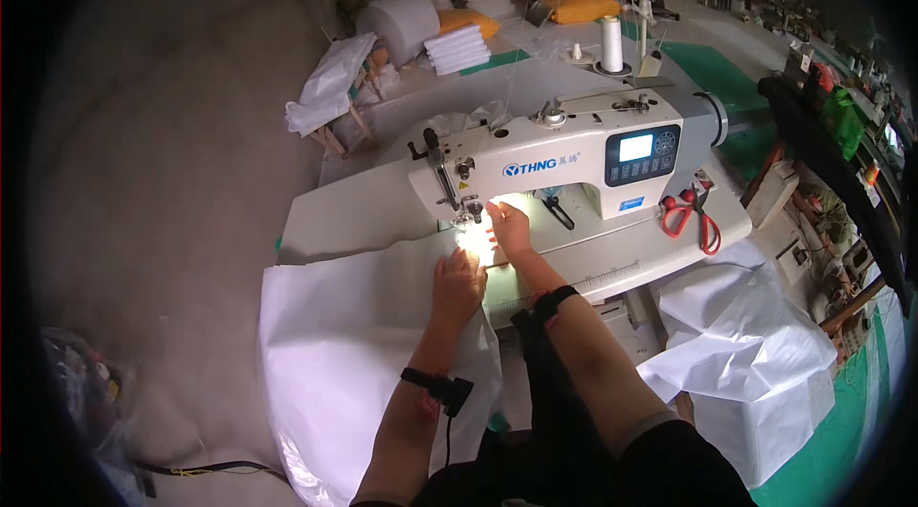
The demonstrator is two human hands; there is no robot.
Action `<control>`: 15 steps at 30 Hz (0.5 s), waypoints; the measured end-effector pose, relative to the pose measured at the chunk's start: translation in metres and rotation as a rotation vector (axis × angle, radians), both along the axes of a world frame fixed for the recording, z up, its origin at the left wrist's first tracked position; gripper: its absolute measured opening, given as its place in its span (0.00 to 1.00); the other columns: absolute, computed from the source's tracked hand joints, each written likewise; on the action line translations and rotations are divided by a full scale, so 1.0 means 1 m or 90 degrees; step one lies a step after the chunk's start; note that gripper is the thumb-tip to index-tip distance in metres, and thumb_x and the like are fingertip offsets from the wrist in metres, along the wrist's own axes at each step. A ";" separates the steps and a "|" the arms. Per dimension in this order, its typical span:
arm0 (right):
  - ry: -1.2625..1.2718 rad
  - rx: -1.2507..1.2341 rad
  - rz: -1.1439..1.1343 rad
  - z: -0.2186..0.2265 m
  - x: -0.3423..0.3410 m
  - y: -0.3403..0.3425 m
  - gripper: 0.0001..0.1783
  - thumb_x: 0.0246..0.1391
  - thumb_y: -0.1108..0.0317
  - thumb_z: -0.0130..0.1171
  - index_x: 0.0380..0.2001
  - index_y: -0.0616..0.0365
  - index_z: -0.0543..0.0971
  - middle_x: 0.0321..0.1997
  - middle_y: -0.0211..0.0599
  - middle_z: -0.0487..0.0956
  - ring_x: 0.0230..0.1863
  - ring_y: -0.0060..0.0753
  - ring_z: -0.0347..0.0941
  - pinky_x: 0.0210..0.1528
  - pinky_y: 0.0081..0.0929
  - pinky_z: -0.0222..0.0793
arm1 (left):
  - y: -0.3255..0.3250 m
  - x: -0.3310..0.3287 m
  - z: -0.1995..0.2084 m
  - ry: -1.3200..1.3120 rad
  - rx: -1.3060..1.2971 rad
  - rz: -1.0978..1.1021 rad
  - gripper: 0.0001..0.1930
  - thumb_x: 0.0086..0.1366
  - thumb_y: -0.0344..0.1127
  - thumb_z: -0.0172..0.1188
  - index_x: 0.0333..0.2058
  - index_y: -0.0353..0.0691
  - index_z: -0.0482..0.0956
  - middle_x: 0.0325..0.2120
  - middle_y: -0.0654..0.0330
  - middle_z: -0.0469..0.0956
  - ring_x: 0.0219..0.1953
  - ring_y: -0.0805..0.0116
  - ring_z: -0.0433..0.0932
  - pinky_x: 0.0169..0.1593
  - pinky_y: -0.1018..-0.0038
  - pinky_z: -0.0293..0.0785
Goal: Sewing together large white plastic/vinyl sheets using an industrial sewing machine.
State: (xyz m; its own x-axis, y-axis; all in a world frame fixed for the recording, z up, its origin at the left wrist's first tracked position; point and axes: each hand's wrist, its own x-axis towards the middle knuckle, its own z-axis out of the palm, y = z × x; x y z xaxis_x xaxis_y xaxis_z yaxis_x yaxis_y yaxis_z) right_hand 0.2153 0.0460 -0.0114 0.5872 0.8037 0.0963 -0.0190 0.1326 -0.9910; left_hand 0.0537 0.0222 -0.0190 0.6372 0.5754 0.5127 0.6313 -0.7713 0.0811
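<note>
A white sewing machine [550,158] stands on its table, its lamp glaring brightly at the needle. My left hand [457,287] lies on a white plastic-like sheet [359,325] just in front of the needle, fingers stretched forward and partly washed out by the light. The sheet hangs off the table's front toward my lap. Right beside the needle and presser foot, my right hand [510,225] is raised with its fingers drawn together. What they pinch, if anything, is too small and too glared to make out.
Red-handled scissors [693,218] lie at the machine table's right end. A crumpled white sheet [746,335] hangs at the right. Behind the machine stand a white thread cone [611,46], a large white roll [402,24] and a stack of folded white pieces [457,50].
</note>
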 end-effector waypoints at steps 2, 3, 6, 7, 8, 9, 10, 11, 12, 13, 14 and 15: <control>0.007 -0.022 -0.005 0.003 0.001 -0.002 0.22 0.54 0.48 0.54 0.32 0.59 0.75 0.18 0.37 0.75 0.15 0.23 0.71 0.14 0.22 0.67 | -0.005 -0.001 0.004 0.001 -0.013 -0.008 0.19 0.61 0.41 0.52 0.48 0.39 0.71 0.49 0.50 0.70 0.53 0.57 0.67 0.58 0.57 0.57; 0.015 -0.038 0.004 0.004 0.001 -0.004 0.22 0.54 0.47 0.54 0.30 0.59 0.74 0.19 0.37 0.75 0.16 0.23 0.71 0.15 0.22 0.68 | -0.009 -0.002 0.006 0.005 -0.016 -0.006 0.19 0.61 0.41 0.51 0.48 0.39 0.71 0.49 0.50 0.70 0.54 0.57 0.67 0.58 0.56 0.57; 0.005 -0.031 -0.010 0.009 0.000 -0.009 0.20 0.53 0.49 0.56 0.28 0.58 0.74 0.19 0.36 0.75 0.17 0.23 0.72 0.14 0.23 0.67 | -0.019 -0.003 0.010 0.021 -0.036 -0.001 0.19 0.62 0.41 0.50 0.49 0.38 0.70 0.49 0.50 0.70 0.55 0.57 0.66 0.59 0.56 0.56; 0.007 -0.032 -0.009 0.010 -0.001 -0.010 0.20 0.53 0.49 0.56 0.28 0.58 0.74 0.19 0.36 0.75 0.17 0.23 0.72 0.14 0.23 0.67 | -0.022 -0.004 0.010 0.033 -0.050 0.000 0.19 0.63 0.41 0.49 0.50 0.38 0.69 0.49 0.50 0.70 0.56 0.57 0.65 0.59 0.56 0.55; 0.000 -0.023 -0.007 0.010 -0.001 -0.012 0.18 0.54 0.52 0.56 0.27 0.58 0.74 0.18 0.35 0.74 0.17 0.21 0.71 0.14 0.21 0.66 | -0.023 -0.005 0.010 0.035 -0.051 0.000 0.19 0.63 0.41 0.49 0.50 0.38 0.69 0.49 0.50 0.70 0.56 0.57 0.65 0.59 0.56 0.55; -0.007 -0.013 -0.005 0.010 -0.002 -0.013 0.16 0.54 0.55 0.57 0.27 0.58 0.74 0.18 0.33 0.73 0.16 0.20 0.70 0.14 0.20 0.65 | -0.023 -0.005 0.010 0.028 -0.051 0.000 0.19 0.63 0.41 0.48 0.50 0.38 0.69 0.50 0.51 0.70 0.56 0.57 0.65 0.59 0.56 0.55; -0.006 -0.014 -0.003 0.010 -0.002 -0.015 0.16 0.54 0.55 0.57 0.27 0.58 0.74 0.18 0.33 0.73 0.16 0.20 0.70 0.14 0.20 0.65 | -0.023 -0.005 0.009 0.023 -0.036 -0.009 0.19 0.63 0.42 0.47 0.50 0.38 0.69 0.50 0.51 0.70 0.57 0.57 0.64 0.60 0.56 0.54; -0.006 0.024 0.029 0.008 -0.002 -0.018 0.13 0.54 0.58 0.56 0.27 0.58 0.75 0.18 0.31 0.73 0.16 0.19 0.68 0.15 0.18 0.64 | -0.021 -0.006 0.008 0.020 -0.052 0.003 0.19 0.63 0.42 0.47 0.50 0.38 0.69 0.50 0.51 0.70 0.57 0.57 0.64 0.60 0.56 0.54; 0.007 0.041 0.064 0.007 -0.002 -0.021 0.11 0.54 0.62 0.56 0.27 0.58 0.75 0.18 0.30 0.72 0.15 0.17 0.66 0.16 0.17 0.63 | -0.018 -0.005 0.006 0.012 -0.052 0.003 0.19 0.63 0.41 0.47 0.49 0.38 0.69 0.50 0.51 0.69 0.57 0.57 0.64 0.60 0.56 0.54; -0.009 0.063 0.063 0.006 -0.003 -0.024 0.11 0.54 0.62 0.56 0.27 0.58 0.75 0.18 0.30 0.72 0.15 0.17 0.66 0.16 0.17 0.63 | -0.014 -0.005 0.005 -0.017 -0.031 -0.011 0.19 0.63 0.41 0.47 0.49 0.38 0.69 0.50 0.51 0.69 0.57 0.57 0.64 0.60 0.56 0.54; 0.007 0.081 0.081 0.005 -0.003 -0.029 0.10 0.55 0.63 0.55 0.27 0.59 0.75 0.18 0.29 0.72 0.15 0.16 0.65 0.17 0.16 0.62 | -0.009 -0.004 0.003 0.002 -0.052 0.003 0.19 0.63 0.41 0.47 0.49 0.38 0.69 0.50 0.51 0.69 0.57 0.57 0.64 0.60 0.56 0.54; 0.023 0.060 0.083 0.005 -0.005 -0.036 0.09 0.55 0.65 0.54 0.28 0.60 0.75 0.18 0.28 0.72 0.15 0.15 0.64 0.18 0.15 0.61 | -0.005 -0.003 0.001 0.013 -0.040 0.005 0.18 0.63 0.41 0.48 0.49 0.38 0.70 0.49 0.51 0.70 0.56 0.58 0.64 0.59 0.57 0.55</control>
State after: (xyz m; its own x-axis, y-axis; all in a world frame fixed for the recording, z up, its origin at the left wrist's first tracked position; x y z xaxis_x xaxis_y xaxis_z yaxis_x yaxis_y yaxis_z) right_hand 0.2107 0.0103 -0.0065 0.4826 0.8619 0.1560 -0.0770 0.2192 -0.9726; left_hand 0.0502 0.0175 -0.0176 0.6426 0.6111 0.4622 0.6392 -0.7602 0.1164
